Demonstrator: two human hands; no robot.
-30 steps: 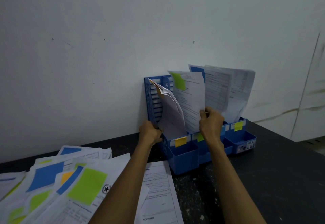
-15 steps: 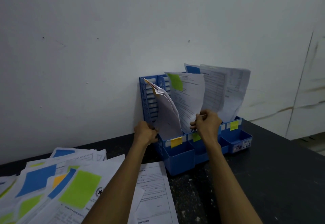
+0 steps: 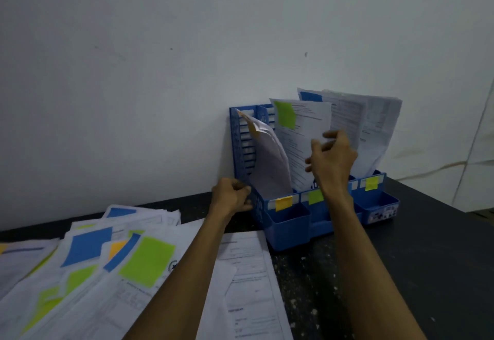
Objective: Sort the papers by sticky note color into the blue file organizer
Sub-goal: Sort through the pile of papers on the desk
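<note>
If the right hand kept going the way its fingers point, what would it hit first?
Probably the paper with the green sticky note, standing in the middle slot of the blue file organizer; the right hand is at its edge. Depth is unclear, so contact isn't certain.

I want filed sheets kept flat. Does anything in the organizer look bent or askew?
Yes. The curled sheet in the left slot, behind the orange label, slumps sideways, its top corner creased against the wall of the organizer that the left hand grips. The green-note sheet pinched by the right hand stands straighter.
</note>
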